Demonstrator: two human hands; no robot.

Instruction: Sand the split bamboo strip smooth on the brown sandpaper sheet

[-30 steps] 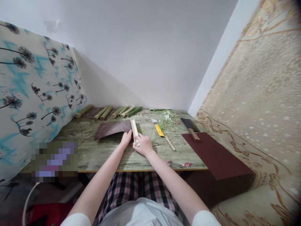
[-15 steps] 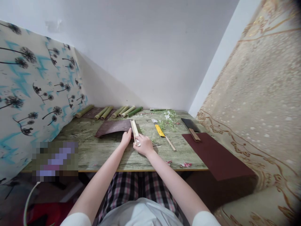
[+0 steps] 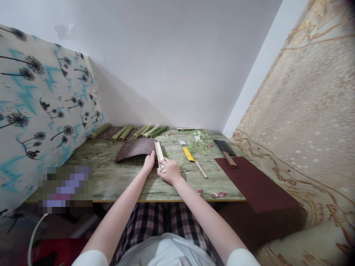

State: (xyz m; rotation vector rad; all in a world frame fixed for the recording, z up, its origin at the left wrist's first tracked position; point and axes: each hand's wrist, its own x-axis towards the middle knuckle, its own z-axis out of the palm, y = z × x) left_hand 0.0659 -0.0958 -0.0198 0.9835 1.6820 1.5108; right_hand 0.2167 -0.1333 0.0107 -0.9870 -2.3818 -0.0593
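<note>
The right hand [image 3: 170, 171] is nearly closed, pinching a split bamboo strip [image 3: 159, 155] on the wooden table [image 3: 116, 181]. The left hand [image 3: 148, 163] sits against the strip beside a brown sheet [image 3: 134, 149], its grip unclear. Steadying seems the step; that calls for a firm hold.

1. The scene is bright and evenly lit, with the white wall [image 3: 172, 55] palest and free of hard glare.
2. A soft, diagonal shadow [image 3: 130, 107] darkens the wall's lower left toward the corner.
3. The left hand [image 3: 148, 162] and right hand [image 3: 170, 170] cast only faint, soft shadows on the table [image 3: 116, 184].
4. Wide-angle distortion makes the side walls lean inward and stretches the frame's corners.
5. The top right corner darkens, and the wallpaper [image 3: 313, 111] softens toward that edge.
6. A blocky mosaic [image 3: 65, 190] obscures a patch at lower left.
</note>
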